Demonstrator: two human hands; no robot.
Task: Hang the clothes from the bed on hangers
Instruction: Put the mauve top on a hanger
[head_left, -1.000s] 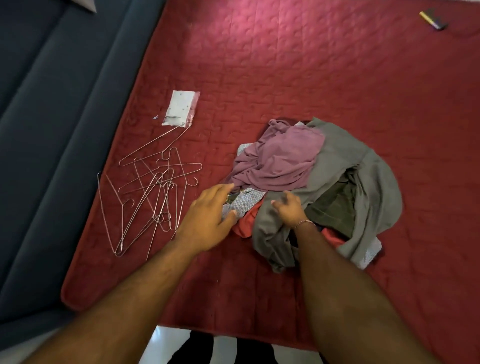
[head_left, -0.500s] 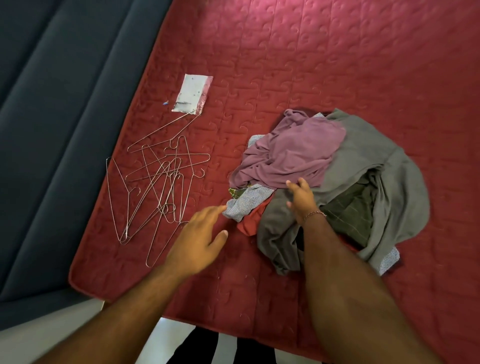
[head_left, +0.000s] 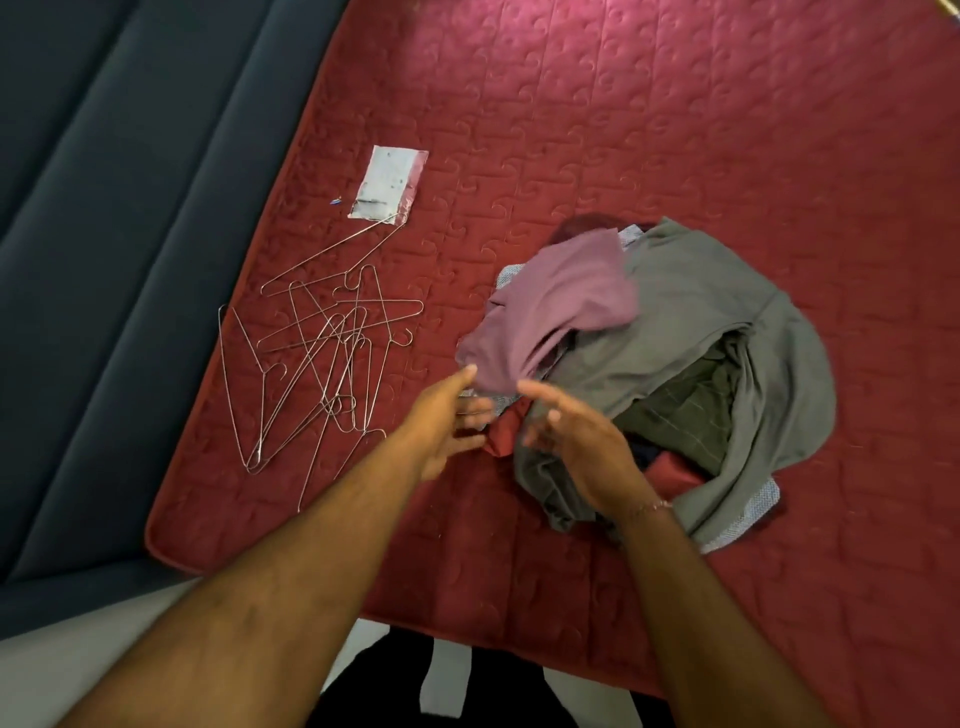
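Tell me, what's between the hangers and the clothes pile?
Only bare red bedcover between hangers and clothes pile; lower down, the left hand reaches in. Head view.

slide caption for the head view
Both hands reach toward a clothes pile beside wire hangers on a red bed.

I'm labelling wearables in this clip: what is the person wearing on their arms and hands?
Both forearms are bare, with no sleeves in view. The right hand has a thin bracelet at the wrist, pinkish and metallic-looking, too small to make out further. The left hand shows no bracelet or watch. No gloves on either hand, and no rings are visible on the fingers, though they are somewhat blurred.
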